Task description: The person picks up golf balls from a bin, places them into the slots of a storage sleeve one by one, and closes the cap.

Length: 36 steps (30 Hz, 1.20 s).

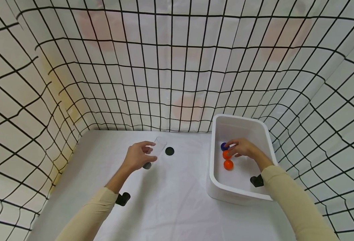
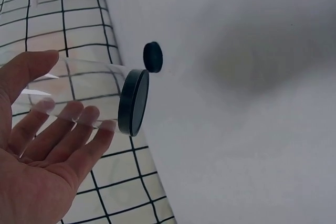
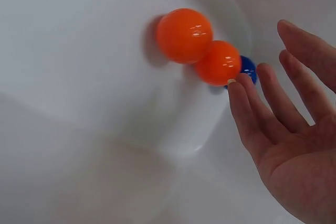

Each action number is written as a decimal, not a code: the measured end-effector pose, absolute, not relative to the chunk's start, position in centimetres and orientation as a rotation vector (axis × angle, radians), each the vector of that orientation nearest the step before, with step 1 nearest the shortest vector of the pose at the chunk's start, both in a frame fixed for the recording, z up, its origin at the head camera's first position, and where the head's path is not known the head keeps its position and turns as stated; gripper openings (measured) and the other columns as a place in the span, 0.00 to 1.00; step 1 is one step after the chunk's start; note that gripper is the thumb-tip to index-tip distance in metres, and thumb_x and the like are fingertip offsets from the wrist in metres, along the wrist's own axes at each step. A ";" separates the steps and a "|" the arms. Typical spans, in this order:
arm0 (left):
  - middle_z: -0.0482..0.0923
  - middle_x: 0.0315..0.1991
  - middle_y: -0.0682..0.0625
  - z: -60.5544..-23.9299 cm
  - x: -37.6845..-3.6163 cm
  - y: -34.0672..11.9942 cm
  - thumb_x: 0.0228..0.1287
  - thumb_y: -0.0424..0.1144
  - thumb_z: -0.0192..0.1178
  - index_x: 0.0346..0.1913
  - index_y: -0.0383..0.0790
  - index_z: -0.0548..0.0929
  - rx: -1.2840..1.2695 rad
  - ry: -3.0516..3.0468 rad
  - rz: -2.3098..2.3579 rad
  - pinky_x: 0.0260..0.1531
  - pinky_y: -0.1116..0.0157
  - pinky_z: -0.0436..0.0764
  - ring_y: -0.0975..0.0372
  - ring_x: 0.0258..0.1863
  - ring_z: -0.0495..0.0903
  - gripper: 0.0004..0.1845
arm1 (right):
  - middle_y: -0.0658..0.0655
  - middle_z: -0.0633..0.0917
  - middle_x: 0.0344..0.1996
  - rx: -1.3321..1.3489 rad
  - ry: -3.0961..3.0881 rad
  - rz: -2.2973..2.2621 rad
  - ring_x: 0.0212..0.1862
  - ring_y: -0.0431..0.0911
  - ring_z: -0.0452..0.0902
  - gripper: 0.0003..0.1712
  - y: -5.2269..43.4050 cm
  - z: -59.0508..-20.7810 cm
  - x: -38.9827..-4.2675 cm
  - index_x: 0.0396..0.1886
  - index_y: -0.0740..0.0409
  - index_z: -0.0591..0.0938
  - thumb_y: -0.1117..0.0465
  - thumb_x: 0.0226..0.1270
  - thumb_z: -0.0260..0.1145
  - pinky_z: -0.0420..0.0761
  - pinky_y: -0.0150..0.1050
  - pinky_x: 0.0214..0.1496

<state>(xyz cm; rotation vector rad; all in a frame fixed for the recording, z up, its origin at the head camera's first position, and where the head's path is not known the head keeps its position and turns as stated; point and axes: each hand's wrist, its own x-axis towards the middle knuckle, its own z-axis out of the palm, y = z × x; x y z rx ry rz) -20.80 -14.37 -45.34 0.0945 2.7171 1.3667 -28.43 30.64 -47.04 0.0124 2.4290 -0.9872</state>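
Note:
My left hand [image 1: 137,156] grips a clear see-through tube [image 2: 97,80] from the side, thumb on one side and fingers on the other. A dark round cap [image 2: 134,102] covers the tube's lower end. Just beyond it on the white table lies a second dark round cap [image 1: 169,151]. Over the white bin, my right hand [image 1: 240,148] hovers with its fingers spread and slightly bent, nothing between them. Below its fingertips are two orange balls [image 3: 184,35] and a blue ball [image 3: 248,68], lined up along the bin's left side.
The deep white bin [image 1: 212,170] stands at the right of the table [image 1: 177,201], its wall rising around my right hand. Black netting [image 1: 171,70] encloses the table at the back and both sides, with pale sheeting behind it.

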 end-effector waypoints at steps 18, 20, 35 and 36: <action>0.87 0.52 0.39 -45.8 -20.7 -14.3 0.54 0.39 0.75 0.59 0.43 0.84 0.107 2.727 1.358 0.49 0.53 0.85 0.50 0.54 0.85 0.27 | 0.66 0.82 0.56 0.209 2.347 -0.881 0.48 0.56 0.83 0.28 31.3 -49.3 -28.0 0.60 0.61 0.83 0.64 0.57 0.75 0.86 0.48 0.53; 0.87 0.52 0.39 -45.9 -20.7 -14.4 0.54 0.39 0.75 0.59 0.43 0.84 0.097 2.729 1.351 0.49 0.53 0.85 0.50 0.54 0.85 0.27 | 0.66 0.82 0.56 0.232 2.336 -0.892 0.48 0.56 0.82 0.28 31.3 -49.4 -28.0 0.60 0.61 0.83 0.65 0.57 0.75 0.86 0.47 0.53; 0.87 0.52 0.39 -46.1 -20.6 -14.8 0.55 0.39 0.75 0.59 0.43 0.84 0.065 2.752 1.309 0.48 0.54 0.86 0.49 0.54 0.85 0.26 | 0.68 0.78 0.60 0.273 2.275 -0.875 0.42 0.50 0.83 0.27 30.8 -50.2 -28.0 0.59 0.60 0.84 0.67 0.57 0.73 0.86 0.39 0.48; 0.86 0.53 0.39 -46.1 -20.6 -14.8 0.55 0.39 0.75 0.59 0.43 0.84 0.065 2.753 1.306 0.48 0.54 0.86 0.49 0.54 0.85 0.26 | 0.68 0.79 0.60 0.268 2.277 -0.875 0.41 0.50 0.83 0.26 30.8 -50.3 -28.0 0.59 0.60 0.84 0.67 0.57 0.72 0.86 0.39 0.48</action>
